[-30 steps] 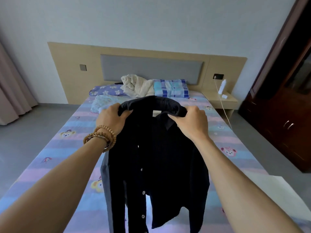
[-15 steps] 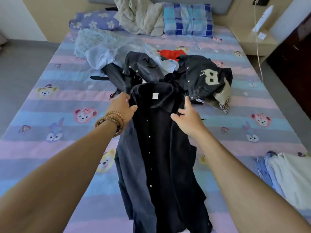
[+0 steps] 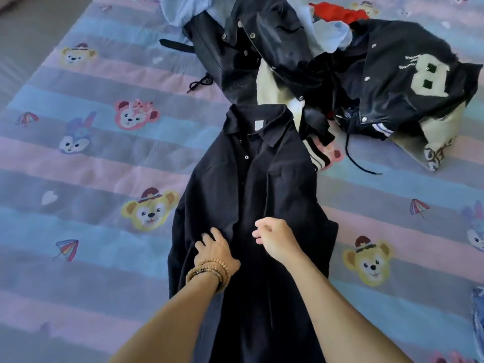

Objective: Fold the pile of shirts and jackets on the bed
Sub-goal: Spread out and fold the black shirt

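Observation:
A black button-up shirt (image 3: 251, 179) lies front-up along the bed, collar pointing away from me. My left hand (image 3: 213, 247), with bead bracelets on the wrist, rests with spread fingers on the shirt's left front panel. My right hand (image 3: 275, 241) hovers over the middle of the shirt with fingers loosely curled, holding nothing I can see. Beyond the collar lies the pile: a black snap-button jacket (image 3: 248, 43), a black varsity jacket with a white letter B (image 3: 408, 82), a light blue shirt (image 3: 330, 35) and a red garment (image 3: 337, 13).
The bed sheet (image 3: 91, 166) is striped pink and blue with cartoon bears and rabbits. The edge of a blue folded garment (image 3: 478, 313) shows at the right border. Grey floor (image 3: 15, 35) lies past the bed's left side.
The shirt, held up by its shoulders a second ago, now lies flat on the bed. Both hands let go of the collar and moved down to its middle.

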`<move>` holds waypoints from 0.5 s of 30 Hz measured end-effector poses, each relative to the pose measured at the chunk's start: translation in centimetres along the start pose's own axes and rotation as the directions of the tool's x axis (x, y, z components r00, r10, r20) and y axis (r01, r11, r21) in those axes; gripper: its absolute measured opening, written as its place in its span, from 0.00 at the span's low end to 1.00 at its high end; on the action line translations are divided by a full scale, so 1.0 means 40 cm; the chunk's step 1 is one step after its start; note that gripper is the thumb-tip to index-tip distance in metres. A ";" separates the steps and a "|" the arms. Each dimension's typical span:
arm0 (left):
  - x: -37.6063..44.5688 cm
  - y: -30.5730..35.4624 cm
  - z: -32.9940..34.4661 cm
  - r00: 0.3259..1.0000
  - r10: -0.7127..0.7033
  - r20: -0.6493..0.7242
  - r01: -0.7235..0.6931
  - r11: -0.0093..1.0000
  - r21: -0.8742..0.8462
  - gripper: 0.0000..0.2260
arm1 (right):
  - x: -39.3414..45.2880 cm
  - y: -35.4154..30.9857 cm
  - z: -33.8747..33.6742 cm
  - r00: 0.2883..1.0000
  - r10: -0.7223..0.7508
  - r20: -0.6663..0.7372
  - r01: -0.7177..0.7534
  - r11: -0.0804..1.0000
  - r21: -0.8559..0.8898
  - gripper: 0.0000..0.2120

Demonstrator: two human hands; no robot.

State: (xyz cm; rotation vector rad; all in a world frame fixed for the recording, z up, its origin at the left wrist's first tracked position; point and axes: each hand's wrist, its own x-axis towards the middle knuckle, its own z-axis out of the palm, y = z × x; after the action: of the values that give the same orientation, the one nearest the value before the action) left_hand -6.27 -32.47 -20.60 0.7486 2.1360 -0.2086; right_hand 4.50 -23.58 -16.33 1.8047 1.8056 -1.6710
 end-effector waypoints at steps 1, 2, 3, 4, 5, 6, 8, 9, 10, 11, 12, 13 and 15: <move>0.010 -0.005 0.000 0.999 0.010 -0.041 -0.010 1.000 0.019 0.38 | 0.013 -0.005 0.004 1.000 -0.010 0.006 0.010 1.000 0.004 0.17; 0.021 -0.021 -0.011 0.998 0.029 -0.056 -0.029 1.000 0.000 0.30 | 0.021 -0.018 0.008 1.000 -0.013 0.018 0.013 1.000 0.004 0.16; 0.032 -0.043 -0.027 0.998 0.046 -0.048 -0.049 0.997 -0.062 0.23 | 0.024 -0.029 0.010 1.000 -0.012 0.018 0.012 1.000 0.008 0.16; 0.044 -0.074 -0.048 0.998 0.056 -0.027 -0.059 0.986 -0.153 0.19 | 0.026 -0.047 0.014 1.000 -0.011 0.017 0.011 1.000 -0.003 0.16; 0.055 -0.109 -0.084 0.998 0.061 0.000 -0.059 0.968 -0.245 0.15 | 0.031 -0.077 0.022 1.000 -0.020 0.015 0.021 0.999 -0.025 0.16; 0.061 -0.146 -0.115 0.997 0.077 0.025 -0.065 0.945 -0.322 0.10 | 0.032 -0.102 0.031 0.999 -0.025 0.020 0.026 0.998 -0.050 0.15; 0.074 -0.218 -0.199 0.994 0.108 0.009 -0.094 0.898 -0.429 0.06 | 0.043 -0.175 0.062 0.998 -0.056 0.038 0.060 0.994 -0.087 0.15; 0.084 -0.251 -0.249 0.994 0.105 -0.019 -0.102 0.875 -0.473 0.07 | 0.055 -0.214 0.083 0.996 -0.080 0.044 0.085 0.991 -0.105 0.16; 0.096 -0.282 -0.301 0.994 0.089 -0.057 -0.106 0.850 -0.515 0.08 | 0.066 -0.253 0.104 0.993 -0.110 0.050 0.116 0.985 -0.125 0.16; 0.115 -0.314 -0.357 0.993 0.058 -0.099 -0.104 0.819 -0.564 0.10 | 0.081 -0.295 0.126 0.989 -0.137 0.055 0.144 0.978 -0.149 0.16; 0.140 -0.346 -0.416 0.991 0.005 -0.135 -0.087 0.786 -0.613 0.12 | 0.096 -0.335 0.149 0.985 -0.162 0.063 0.170 0.970 -0.176 0.16; 0.178 -0.384 -0.487 0.984 -0.064 -0.168 -0.062 0.757 -0.650 0.10 | 0.120 -0.389 0.181 0.981 -0.180 0.075 0.192 0.961 -0.201 0.16; 0.267 -0.446 -0.605 0.954 -0.167 -0.247 -0.053 0.721 -0.691 0.03 | 0.171 -0.482 0.243 0.971 -0.221 0.095 0.238 0.942 -0.238 0.18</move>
State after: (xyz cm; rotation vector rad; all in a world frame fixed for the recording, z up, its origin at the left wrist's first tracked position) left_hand -37.75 -32.66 -15.46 0.2639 2.2677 0.6995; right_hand -17.71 -20.22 -13.55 1.4668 2.1543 -1.4702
